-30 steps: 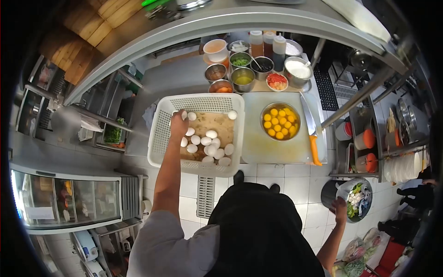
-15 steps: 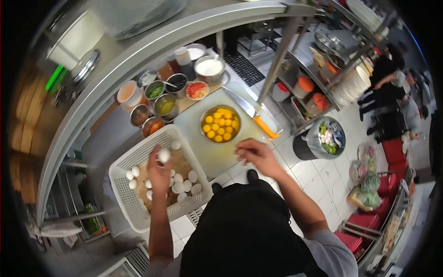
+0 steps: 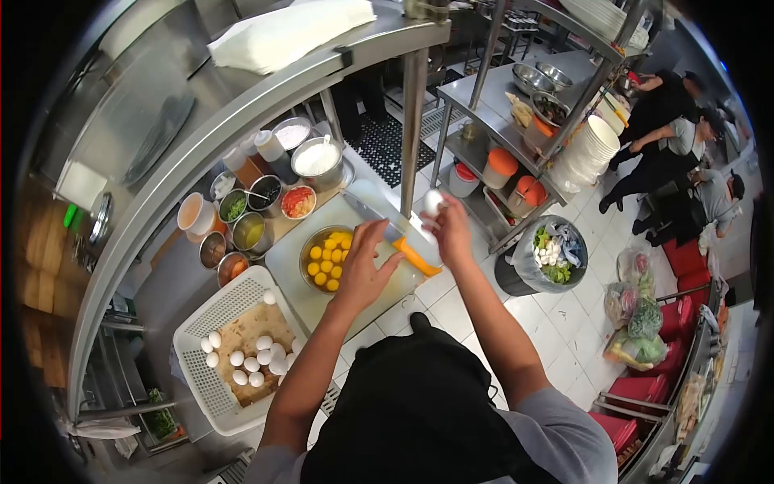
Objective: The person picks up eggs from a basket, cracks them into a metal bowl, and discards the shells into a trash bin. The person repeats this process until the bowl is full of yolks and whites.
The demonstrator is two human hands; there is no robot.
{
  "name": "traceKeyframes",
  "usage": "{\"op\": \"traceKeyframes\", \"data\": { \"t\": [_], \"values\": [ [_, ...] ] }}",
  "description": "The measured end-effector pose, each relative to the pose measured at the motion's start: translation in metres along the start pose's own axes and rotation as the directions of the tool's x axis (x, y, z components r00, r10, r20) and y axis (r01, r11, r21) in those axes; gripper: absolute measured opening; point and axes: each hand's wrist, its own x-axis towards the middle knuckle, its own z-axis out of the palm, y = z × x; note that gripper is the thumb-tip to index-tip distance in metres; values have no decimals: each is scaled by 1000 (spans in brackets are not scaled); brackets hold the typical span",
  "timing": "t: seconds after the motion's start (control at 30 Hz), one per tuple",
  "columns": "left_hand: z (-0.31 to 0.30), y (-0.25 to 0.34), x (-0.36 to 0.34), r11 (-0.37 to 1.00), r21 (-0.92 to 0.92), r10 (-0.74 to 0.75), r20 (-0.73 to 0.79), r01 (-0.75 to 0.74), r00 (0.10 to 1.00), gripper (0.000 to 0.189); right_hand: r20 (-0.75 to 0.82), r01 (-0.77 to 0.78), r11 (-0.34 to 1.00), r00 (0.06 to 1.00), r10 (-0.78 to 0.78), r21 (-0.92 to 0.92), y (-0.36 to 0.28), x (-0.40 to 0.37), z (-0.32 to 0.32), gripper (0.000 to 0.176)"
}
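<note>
My right hand [image 3: 453, 235] is raised over the right edge of the cutting board [image 3: 300, 231], with a white egg [image 3: 433, 202] held in its fingertips. Above the right side of a metal bowl of egg yolks [image 3: 326, 268], my left hand [image 3: 364, 270] has its thumb and fingers apart and holds nothing. It hides part of the bowl. Between the hands lies a large knife with an orange handle [image 3: 417, 256]. A white plastic basket [image 3: 201, 394] at the lower left holds several whole eggs [image 3: 263, 343] on a brown liner.
Behind the board stand several containers of ingredients, including chopped red food [image 3: 298, 202] and white powder [image 3: 317, 158]. A lined waste bin [image 3: 516, 277] is on the right, beside a metal shelf rack. A metal rail [image 3: 242, 89] arches overhead. Several people [image 3: 677, 145] stand far right.
My left hand has moved right from the basket to the bowl, and no longer holds an egg. My right hand, empty before, has risen and now holds an egg. The view has shifted.
</note>
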Motion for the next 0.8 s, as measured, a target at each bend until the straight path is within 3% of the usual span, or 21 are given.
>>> {"op": "traceKeyframes", "data": {
  "t": [0.03, 0.07, 0.17, 0.2, 0.33, 0.4, 0.5, 0.57, 0.6, 0.7, 0.77, 0.8],
  "values": [
    [5, -10, -2, 998, 28, -56, 62, 54, 997, 54, -95, 83, 996, 992, -81, 21, -1, 23, -8, 37],
    [9, -17, -8, 992, 60, -119, 128, 112, 985, 51, -101, 69, 997, 993, -66, 27, 0, 40, -16, 37],
    [19, -31, -26, 977, -11, -206, 211, 213, 956, 38, -22, 39, 998, 999, -40, -49, -3, 87, -23, 39],
    [21, -33, -35, 959, -63, -255, 246, 278, 935, 35, -19, 103, 991, 994, -106, -87, -1, 96, -21, 40],
    [16, -38, -60, 914, -112, -360, 216, 389, 908, 28, -55, 250, 938, 961, -270, -241, 11, 111, -14, 39],
    [9, -39, -65, 886, -104, -425, 202, 451, 882, 27, 229, 201, 924, 965, -129, -325, 15, 104, -14, 37],
    [0, -40, -65, 874, -137, -450, 136, 466, 883, 27, 186, 112, 947, 981, -57, -302, 11, 100, -22, 37],
    [-3, -38, -56, 897, -131, -414, 92, 423, 906, 26, 62, -25, 996, 998, 30, -80, 7, 91, -30, 38],
    [-6, -38, -50, 919, -118, -374, 48, 377, 926, 26, 69, -21, 996, 997, 27, -84, 5, 85, -33, 38],
    [-4, -33, -20, 930, -207, -309, 8, 304, 951, 35, 162, -158, 986, 973, 165, -59, 9, 52, -32, 39],
    [-6, -29, 2, 919, -275, -299, -19, 283, 954, 40, 336, -252, 961, 901, 276, -115, 8, 30, -16, 39],
    [-9, -29, 10, 901, -302, -310, 52, 311, 949, 44, 353, -255, 960, 893, 281, -118, 4, 18, -1, 39]
  ]
}}
